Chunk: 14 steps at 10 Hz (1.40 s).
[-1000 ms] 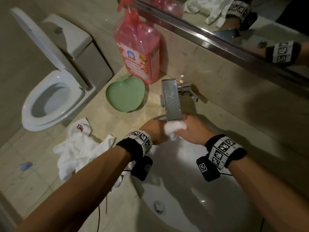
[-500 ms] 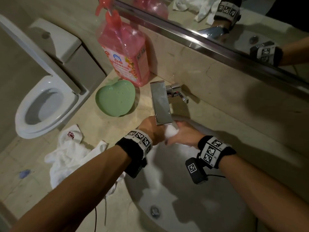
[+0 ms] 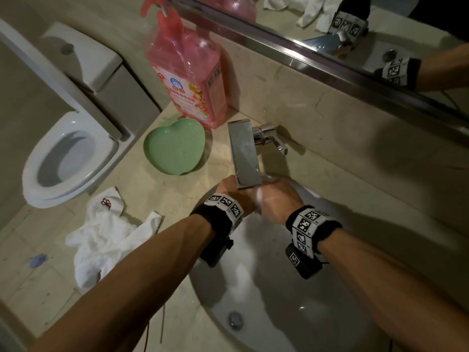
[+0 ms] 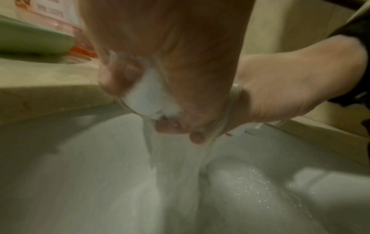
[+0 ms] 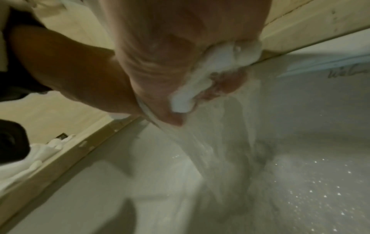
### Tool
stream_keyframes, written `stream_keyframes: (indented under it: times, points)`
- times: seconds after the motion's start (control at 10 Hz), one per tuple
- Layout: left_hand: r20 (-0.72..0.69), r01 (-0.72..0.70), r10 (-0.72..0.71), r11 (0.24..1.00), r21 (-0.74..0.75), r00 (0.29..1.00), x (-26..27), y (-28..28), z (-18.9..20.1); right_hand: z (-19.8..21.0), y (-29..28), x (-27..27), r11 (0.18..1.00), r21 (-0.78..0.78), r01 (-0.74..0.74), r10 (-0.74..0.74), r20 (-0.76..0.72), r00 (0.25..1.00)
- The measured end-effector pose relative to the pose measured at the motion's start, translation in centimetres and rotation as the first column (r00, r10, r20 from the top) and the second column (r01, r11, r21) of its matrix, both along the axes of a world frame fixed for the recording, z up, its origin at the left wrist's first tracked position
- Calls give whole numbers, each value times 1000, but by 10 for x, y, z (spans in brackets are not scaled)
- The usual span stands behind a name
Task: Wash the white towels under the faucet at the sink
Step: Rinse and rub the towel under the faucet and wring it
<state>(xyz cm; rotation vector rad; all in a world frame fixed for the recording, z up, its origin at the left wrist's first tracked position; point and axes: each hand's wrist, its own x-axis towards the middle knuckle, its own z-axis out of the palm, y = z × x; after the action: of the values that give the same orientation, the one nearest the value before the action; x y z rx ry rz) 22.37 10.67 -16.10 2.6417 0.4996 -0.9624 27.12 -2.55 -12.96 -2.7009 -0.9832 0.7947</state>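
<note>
**Both hands wringing a towel under the running faucet**

The left hand point(image 3: 234, 193) and right hand point(image 3: 278, 199) are pressed together directly beneath the faucet point(image 3: 245, 154), both curled tight round a small balled-up white towel point(image 4: 146, 96). From the head view the cloth is nearly hidden between them; the wrist views show it bunched in the fingers, with water streaming off into the sink point(image 3: 266, 301).

What I'd worry about: the hands sit close under the spout's edge, so a hard scrub could knock knuckles against the metal. Water is running down the hands, and the wrist-worn cameras hang just below them, so a raised arm could let it run back onto them and their cables. The remaining pile of white towels point(image 3: 106, 235) lies at the edge of the surface near the toilet point(image 3: 63, 158); a brush from the left forearm could, I think, send some over. Splash could also wet the surface.

Writing: the pink detergent bottle point(image 3: 189, 72) carries a label with a blue roundel and the Chinese characters 白猫; the smaller print is unreadable. One towel in the pile bears a red embroidered mark. The sink wall has a dark script logo I cannot make out.
</note>
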Motion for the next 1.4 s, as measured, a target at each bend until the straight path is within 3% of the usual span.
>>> stream_keyframes:
  times: [0.1, 0.2, 0.3, 0.4, 0.5, 0.6, 0.7, 0.8, 0.9, 1.0, 1.1, 1.2, 1.3, 1.4]
  points:
    - [122, 128, -123, 991, -30, 985, -1, -5, 29, 3, -3, -1, 998, 44, -49, 49, -6, 999]
    - [153, 129, -96, 967, -221, 984, 2, 2, 43, -2, -8, 2, 986, 157, 64, -57, -48, 997]
    - [245, 105, -4, 910, -400, 970, -6, 13, 58, -7, -14, 4, 945, 252, 207, -137, -270, 953]
    - [382, 69, 65, 943, -326, 922, -20, 30, 58, -3, -15, 1, 916, 271, 296, -116, -526, 842]
    - [484, 173, 24, 918, -358, 875, -33, 39, 63, 6, -10, -1, 900, 210, 382, -161, -654, 739]
    - [522, 124, 146, 886, -447, 841, -45, 45, 63, 13, 0, -1, 838, 284, 465, -157, -692, 705]
    - [502, 99, 117, 918, -383, 857, -55, 49, 65, 13, 7, -4, 800, 384, 461, -127, -643, 755]
    - [527, 79, 86, 956, -283, 845, -60, 52, 66, 9, 9, -9, 828, 391, 403, -111, -590, 800]
    - [531, 87, 18, 981, -171, 847, -64, 55, 70, 20, 6, -11, 838, 449, 309, -67, -479, 876]
    - [473, 124, -78, 990, -67, 878, -61, 52, 71, 38, -1, -10, 881, 464, 96, 79, -343, 936]
    - [417, 209, -200, 978, 24, 887, -53, 42, 68, 42, -12, 0, 905, 402, 138, -23, -278, 960]
    - [443, 183, -123, 979, -95, 888, -44, 29, 64, 37, -29, 10, 942, 288, 174, -126, -178, 976]
    - [374, 112, -53, 984, -137, 926, -28, 16, 59, 29, -41, 9, 916, 302, 265, -219, -176, 960]
    - [250, -141, 224, 940, -311, 942, -9, 2, 55, 19, -41, 3, 865, 295, 405, -345, -237, 908]
